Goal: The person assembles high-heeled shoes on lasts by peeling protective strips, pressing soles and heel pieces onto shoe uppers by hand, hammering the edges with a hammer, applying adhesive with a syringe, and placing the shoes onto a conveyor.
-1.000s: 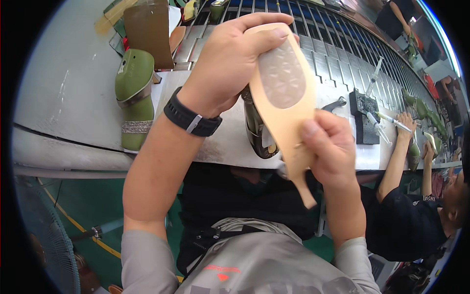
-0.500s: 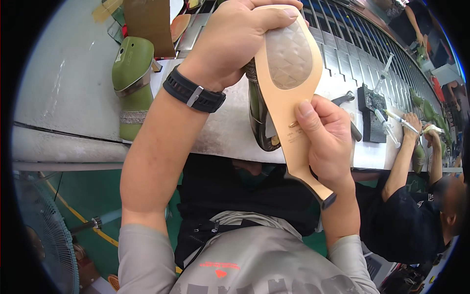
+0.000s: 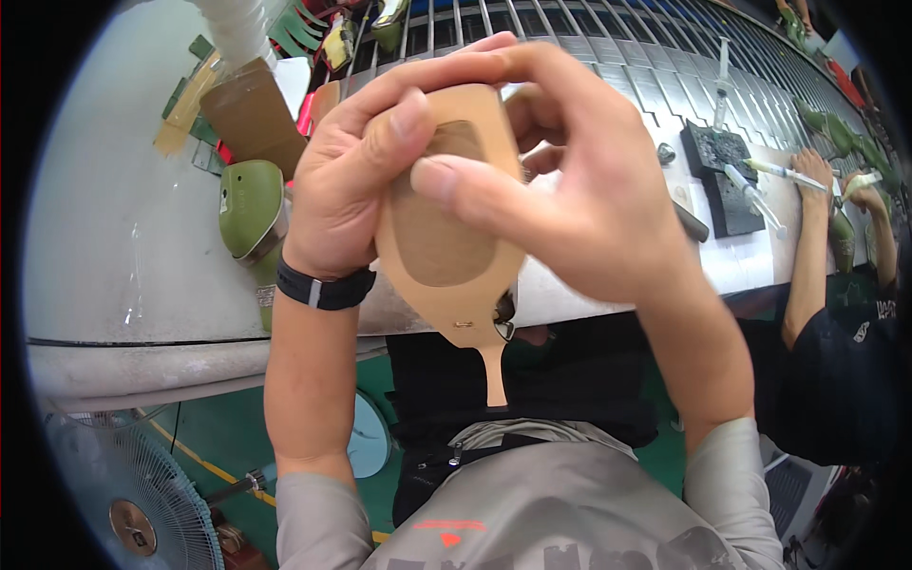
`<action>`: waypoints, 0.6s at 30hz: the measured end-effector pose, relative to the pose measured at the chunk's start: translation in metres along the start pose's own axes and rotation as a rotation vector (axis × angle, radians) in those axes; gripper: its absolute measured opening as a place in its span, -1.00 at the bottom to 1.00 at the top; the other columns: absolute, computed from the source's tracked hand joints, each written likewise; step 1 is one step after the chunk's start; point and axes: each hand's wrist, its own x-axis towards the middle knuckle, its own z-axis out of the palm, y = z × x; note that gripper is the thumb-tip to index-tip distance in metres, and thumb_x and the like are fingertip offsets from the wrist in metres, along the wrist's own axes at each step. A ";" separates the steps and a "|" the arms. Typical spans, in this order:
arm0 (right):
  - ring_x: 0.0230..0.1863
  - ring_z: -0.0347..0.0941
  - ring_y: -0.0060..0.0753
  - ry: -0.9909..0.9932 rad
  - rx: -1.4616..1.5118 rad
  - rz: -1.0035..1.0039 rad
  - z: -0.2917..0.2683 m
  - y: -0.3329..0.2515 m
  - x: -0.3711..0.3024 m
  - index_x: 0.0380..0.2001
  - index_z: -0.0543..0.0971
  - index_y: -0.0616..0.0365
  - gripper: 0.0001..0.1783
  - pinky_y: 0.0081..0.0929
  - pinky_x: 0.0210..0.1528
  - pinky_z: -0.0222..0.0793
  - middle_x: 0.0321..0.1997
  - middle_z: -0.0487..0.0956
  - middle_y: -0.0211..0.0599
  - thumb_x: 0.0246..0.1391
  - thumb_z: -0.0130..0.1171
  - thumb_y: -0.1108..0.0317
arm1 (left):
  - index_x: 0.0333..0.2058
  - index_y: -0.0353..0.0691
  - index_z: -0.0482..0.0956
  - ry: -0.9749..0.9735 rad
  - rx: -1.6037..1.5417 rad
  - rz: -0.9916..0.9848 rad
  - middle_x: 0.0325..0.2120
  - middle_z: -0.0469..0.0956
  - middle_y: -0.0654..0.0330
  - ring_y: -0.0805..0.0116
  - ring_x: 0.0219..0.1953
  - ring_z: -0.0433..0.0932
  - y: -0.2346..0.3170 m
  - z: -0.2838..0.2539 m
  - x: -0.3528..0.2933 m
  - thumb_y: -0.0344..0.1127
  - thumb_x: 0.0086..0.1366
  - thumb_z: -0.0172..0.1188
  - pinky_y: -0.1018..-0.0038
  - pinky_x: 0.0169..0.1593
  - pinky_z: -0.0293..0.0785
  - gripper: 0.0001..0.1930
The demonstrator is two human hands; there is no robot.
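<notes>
Both of my hands grip a high-heeled shoe (image 3: 446, 237), its tan sole turned up toward me and its slim heel pointing at my body. A greyish textured panel covers the sole's forefoot. My left hand (image 3: 347, 176) wraps the left side near the toe, its thumb lying on the sole. From the right, my right hand (image 3: 589, 171) reaches over, thumb pressed on the panel and fingers curled round the toe end. The shoe's upper is mostly hidden beneath. An olive-green shoe (image 3: 252, 209) stands on the worktable left of my left wrist.
Brown board (image 3: 252, 119) lies behind the green shoe. Metal bars (image 3: 570, 43) run along the back. To the right are a black block (image 3: 722, 204), syringes (image 3: 750, 195) and a dark tool handle (image 3: 691, 221). A co-worker's hand (image 3: 812, 171) is beyond. A fan (image 3: 133, 522) stands lower left.
My right hand has moved from the shoe's arch up to its toe end. The shoe has shifted left and lower, its heel swinging to point straight at me.
</notes>
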 end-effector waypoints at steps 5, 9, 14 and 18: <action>-0.25 0.64 -0.55 -0.027 0.088 0.204 -0.051 0.011 0.002 -0.04 0.65 0.40 -0.50 -0.55 -0.20 0.59 -0.27 0.71 -0.24 0.16 0.45 0.16 | 0.37 -0.34 0.41 0.240 -0.332 -0.176 0.28 0.52 -0.09 0.10 0.32 0.48 -0.047 -0.006 -0.006 0.42 0.57 -0.27 0.18 0.42 0.37 -0.12; -0.12 0.72 -0.38 0.284 0.409 0.536 -0.082 0.039 -0.069 0.18 0.50 0.51 -0.44 -0.47 -0.08 0.68 -0.06 0.70 -0.08 0.32 0.29 0.24 | 0.25 -0.36 0.51 0.582 -0.395 -0.316 0.24 0.58 -0.05 0.09 0.34 0.50 -0.111 -0.013 -0.081 0.28 0.65 -0.37 0.14 0.41 0.38 -0.21; 0.04 0.68 -0.28 0.391 0.698 0.742 -0.034 0.036 -0.182 0.21 0.49 0.43 -0.46 -0.35 0.14 0.60 0.14 0.65 -0.08 0.32 0.35 0.29 | 0.00 -0.38 0.63 0.837 0.141 -0.125 -0.17 0.72 0.04 0.29 -0.13 0.70 -0.125 0.011 -0.066 0.10 0.70 -0.27 0.34 0.05 0.60 -0.36; -0.16 0.68 -0.41 -0.041 0.074 0.657 -0.032 0.035 -0.178 0.15 0.56 0.31 -0.44 -0.46 -0.10 0.59 -0.08 0.72 -0.22 0.15 0.52 0.33 | -0.21 -0.39 0.70 0.299 0.395 -0.029 -0.31 0.71 0.04 0.32 -0.26 0.68 -0.109 -0.029 -0.029 0.23 0.68 -0.34 0.41 -0.06 0.58 -0.21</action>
